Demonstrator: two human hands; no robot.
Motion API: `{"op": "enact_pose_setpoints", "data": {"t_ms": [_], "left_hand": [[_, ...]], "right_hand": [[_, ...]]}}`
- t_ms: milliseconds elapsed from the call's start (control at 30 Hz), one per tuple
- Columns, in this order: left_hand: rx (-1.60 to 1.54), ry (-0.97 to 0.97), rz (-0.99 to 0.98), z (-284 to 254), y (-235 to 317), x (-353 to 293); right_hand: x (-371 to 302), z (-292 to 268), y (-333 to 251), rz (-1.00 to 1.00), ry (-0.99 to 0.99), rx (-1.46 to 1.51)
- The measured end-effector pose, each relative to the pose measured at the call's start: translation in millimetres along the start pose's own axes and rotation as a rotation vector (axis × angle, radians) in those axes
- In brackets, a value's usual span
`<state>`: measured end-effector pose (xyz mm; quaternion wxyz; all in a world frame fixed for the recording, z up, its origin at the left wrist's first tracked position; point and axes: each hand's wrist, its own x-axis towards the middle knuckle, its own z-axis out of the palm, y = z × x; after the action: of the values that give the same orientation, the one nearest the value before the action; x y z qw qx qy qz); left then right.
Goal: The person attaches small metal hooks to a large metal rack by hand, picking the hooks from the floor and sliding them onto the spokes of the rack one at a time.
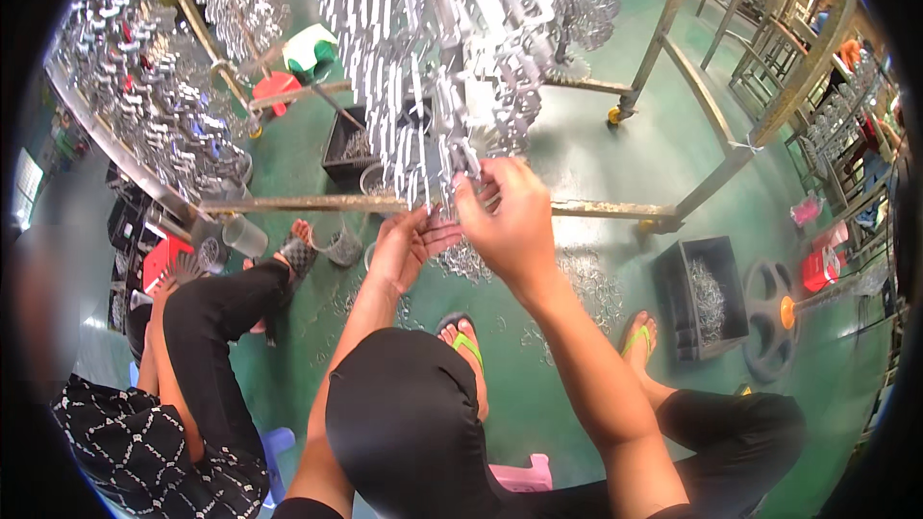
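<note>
A large hanging cluster of shiny silver metal parts (452,58) fills the top middle, narrowing toward its lower end. My right hand (510,216) is at that lower end, its thumb and fingers closed on one of the small metal parts. Just beside it on the left, my left hand (409,242) is turned palm up under the cluster's tip. Its fingers stretch toward my right hand, with the thumb apart from them near the lowest parts. Exactly what lies between the right fingers is partly hidden by the hand.
A metal rack bar (615,210) crosses behind my hands. Loose metal pieces (586,288) are scattered on the green floor. A black bin (702,298) of parts stands right, near a grey wheel-shaped base (769,322). A co-worker (183,394) sits at left beside another hanging cluster (144,86).
</note>
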<state>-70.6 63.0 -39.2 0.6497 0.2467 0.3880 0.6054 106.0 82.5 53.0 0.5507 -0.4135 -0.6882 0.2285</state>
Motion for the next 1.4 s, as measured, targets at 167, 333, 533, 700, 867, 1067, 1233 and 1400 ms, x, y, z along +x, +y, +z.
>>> {"op": "enact_pose_setpoints", "data": {"t_ms": [167, 333, 533, 700, 867, 1067, 1233, 1400], "left_hand": [[0.021, 0.014, 0.017, -3, -2, 0], [0.028, 0.008, -0.006, -1, -3, 1], [0.074, -0.004, 0.006, 4, -2, 0], [0.035, -0.002, 0.006, 3, -5, 4], [-0.002, 0.002, 0.005, 0, -1, 1], [-0.006, 0.002, -0.031, -3, -7, 6], [0.012, 0.036, -0.023, 1, -4, 3], [0.027, 0.017, -0.007, 3, -3, 1]], "right_hand": [[5, -2, -7, -0.073, 0.066, -0.119], [17, -6, -7, -0.252, 0.088, -0.322], [26, -3, -5, -0.197, 0.085, -0.300], [23, -13, -11, 0.000, -0.019, -0.304], [33, -32, -40, -0.019, 0.091, -0.191], [63, -30, -43, -0.296, 0.130, -0.293], [70, -19, -36, -0.340, 0.112, -0.277], [72, -18, -39, -0.301, 0.127, -0.280]]}}
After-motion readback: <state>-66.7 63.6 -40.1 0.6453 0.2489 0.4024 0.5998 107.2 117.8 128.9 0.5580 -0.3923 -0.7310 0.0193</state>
